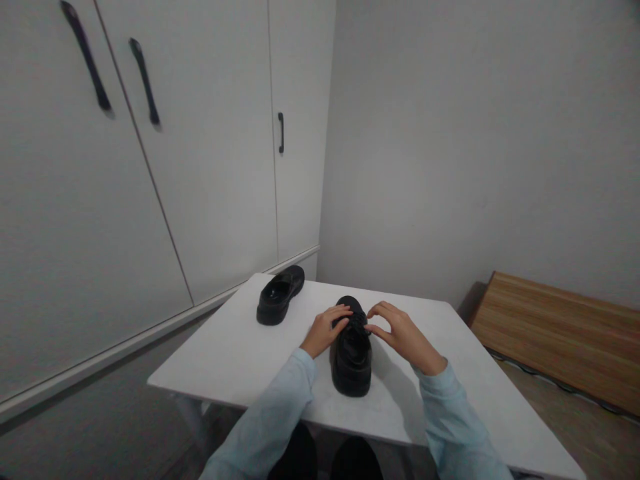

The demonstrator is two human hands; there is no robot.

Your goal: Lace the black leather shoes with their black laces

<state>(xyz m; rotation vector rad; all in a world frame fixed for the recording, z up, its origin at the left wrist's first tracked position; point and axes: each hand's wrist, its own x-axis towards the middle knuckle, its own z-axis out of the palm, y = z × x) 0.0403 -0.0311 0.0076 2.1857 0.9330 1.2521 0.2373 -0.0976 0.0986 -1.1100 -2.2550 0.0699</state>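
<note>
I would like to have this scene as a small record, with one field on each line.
Left hand: fingers at the near black shoe's upper, left side
Right hand: thumb and forefinger parted, at that shoe's right side
Other shoe: black, near the white table's far left corner
Surroundings: pale cabinet doors, dark handles, wooden board at right

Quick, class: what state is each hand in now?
Left hand: open, fingers on the nearer black shoe.
Right hand: open, fingers curved beside that shoe.
</note>
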